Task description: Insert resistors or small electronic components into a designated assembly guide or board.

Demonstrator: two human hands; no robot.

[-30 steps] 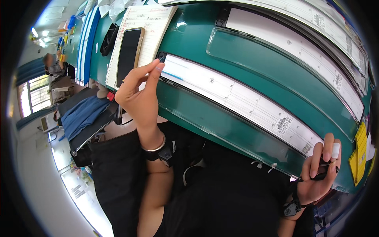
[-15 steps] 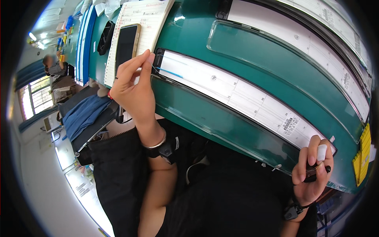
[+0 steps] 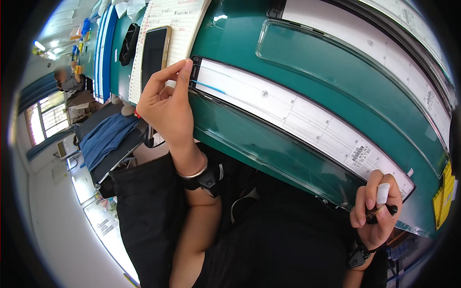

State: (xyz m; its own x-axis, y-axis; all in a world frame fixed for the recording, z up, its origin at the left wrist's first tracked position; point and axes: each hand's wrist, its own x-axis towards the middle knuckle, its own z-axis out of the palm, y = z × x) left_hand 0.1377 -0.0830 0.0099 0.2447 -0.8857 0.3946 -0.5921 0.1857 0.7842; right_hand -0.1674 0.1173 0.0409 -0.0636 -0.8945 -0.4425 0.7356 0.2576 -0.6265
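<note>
My left hand (image 3: 168, 103) pinches a thin, clear line between thumb and forefinger, at the left end of a long black case (image 3: 196, 72). Inside that case lies a white printed card (image 3: 269, 93), with a short blue strand (image 3: 209, 87) and several fine lines along it. Its clear lid (image 3: 269, 144) lies folded open toward me. Beside the case's right end, my right hand (image 3: 377, 206) closes round a small dark tool (image 3: 372, 214) with a black rounded end; fingers hide most of it. White tape (image 3: 382, 193) wraps one finger of that hand.
A phone (image 3: 154, 53) rests on a lined notebook (image 3: 180, 29) by my left hand. Farther off lies another open case (image 3: 336, 24) with its clear lid (image 3: 331, 57). A yellow piece (image 3: 442, 204) sits at the right edge of the green mat (image 3: 230, 29). Another person (image 3: 72, 81) is far left.
My right hand has shifted slightly left and down, to just off the case's end, still round the dark tool. The left hand keeps its pinch; the whole view has shifted a little.
</note>
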